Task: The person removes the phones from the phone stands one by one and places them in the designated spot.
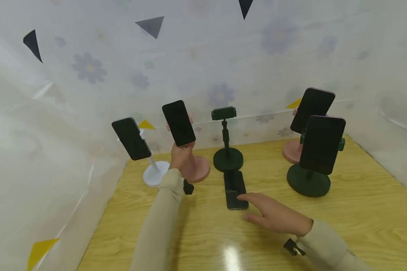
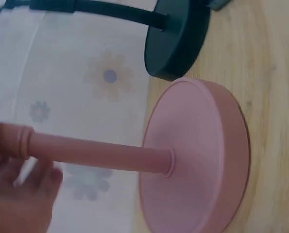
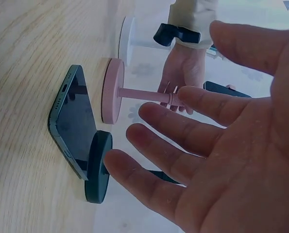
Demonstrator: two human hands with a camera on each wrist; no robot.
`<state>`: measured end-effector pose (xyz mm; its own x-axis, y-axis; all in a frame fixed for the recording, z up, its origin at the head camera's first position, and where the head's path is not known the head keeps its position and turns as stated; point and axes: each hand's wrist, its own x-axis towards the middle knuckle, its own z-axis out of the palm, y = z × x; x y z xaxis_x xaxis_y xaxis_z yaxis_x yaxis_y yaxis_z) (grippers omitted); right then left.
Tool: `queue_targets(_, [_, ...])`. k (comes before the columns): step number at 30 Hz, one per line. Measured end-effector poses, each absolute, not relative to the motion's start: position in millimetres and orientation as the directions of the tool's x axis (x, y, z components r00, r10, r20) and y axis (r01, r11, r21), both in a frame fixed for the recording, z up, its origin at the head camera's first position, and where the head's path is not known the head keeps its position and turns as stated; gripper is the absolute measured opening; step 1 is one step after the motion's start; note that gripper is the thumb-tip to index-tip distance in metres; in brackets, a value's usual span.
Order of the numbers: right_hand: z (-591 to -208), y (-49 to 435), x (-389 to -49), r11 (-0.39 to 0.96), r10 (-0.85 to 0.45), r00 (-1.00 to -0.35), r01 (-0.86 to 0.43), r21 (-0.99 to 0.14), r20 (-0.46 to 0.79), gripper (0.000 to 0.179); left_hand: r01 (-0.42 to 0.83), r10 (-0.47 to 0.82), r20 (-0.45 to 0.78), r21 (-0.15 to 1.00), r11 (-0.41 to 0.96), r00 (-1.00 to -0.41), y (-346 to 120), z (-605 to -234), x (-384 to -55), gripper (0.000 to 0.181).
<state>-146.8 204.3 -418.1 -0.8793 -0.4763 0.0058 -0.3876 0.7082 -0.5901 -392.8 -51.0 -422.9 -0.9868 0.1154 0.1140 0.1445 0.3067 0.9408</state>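
Observation:
My left hand (image 1: 180, 156) holds the upper stem of a pink phone stand (image 1: 200, 170), just below the black-screened phone (image 1: 178, 122) clamped in it. In the left wrist view, fingers (image 2: 25, 201) lie about the ribbed collar of the stem. Another phone (image 1: 233, 182) lies flat on the table, screen up, in front of a dark green stand (image 1: 228, 160) whose clamp holds nothing. Above that phone's right edge hovers my right hand (image 1: 274, 214), fingers spread and loosely extended; in the right wrist view its palm holds nothing.
To the left a white stand (image 1: 154, 175) carries a tilted phone (image 1: 131, 138). At the right are a pink stand (image 1: 291, 151) and a green stand (image 1: 308, 182), each bearing a phone. A pale patterned sheet (image 1: 196, 67) hangs behind the wooden table (image 1: 203, 233).

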Motion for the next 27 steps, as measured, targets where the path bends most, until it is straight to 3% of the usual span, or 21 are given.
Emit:
queue_targets(2, [-418,204,-148,0.708,-0.481,-0.877,-0.391,-0.588,0.004,0.064,0.102,0.163,0.069,0.973,0.208,-0.984,-49,-424,-398,0.04])
queue_targets(6, [-418,202,-149,0.701,-0.482,-0.876,-0.396,-0.593,0.016,0.062,0.07,0.213,0.039,0.988,0.139,-0.976,-38,-426,-404,0.019])
queue_targets(11, [-424,200,-149,0.667,-0.509,-0.86,-0.378,-0.642,-0.023,0.063,0.107,0.136,0.084,0.979,0.173,-0.987,-26,-433,-406,0.035])
queue_targets(18, [-431,200,-148,0.657,-0.543,-0.837,-0.37,-0.657,-0.071,0.061,0.153,0.086,0.143,0.98,0.129,-0.986,-28,-443,-404,0.031])
queue_targets(27, [-428,208,-151,0.568,-0.578,-0.81,-0.309,-0.763,-0.103,0.053,0.162,0.112,0.144,0.972,0.171,-0.983,-36,-443,-399,0.031])
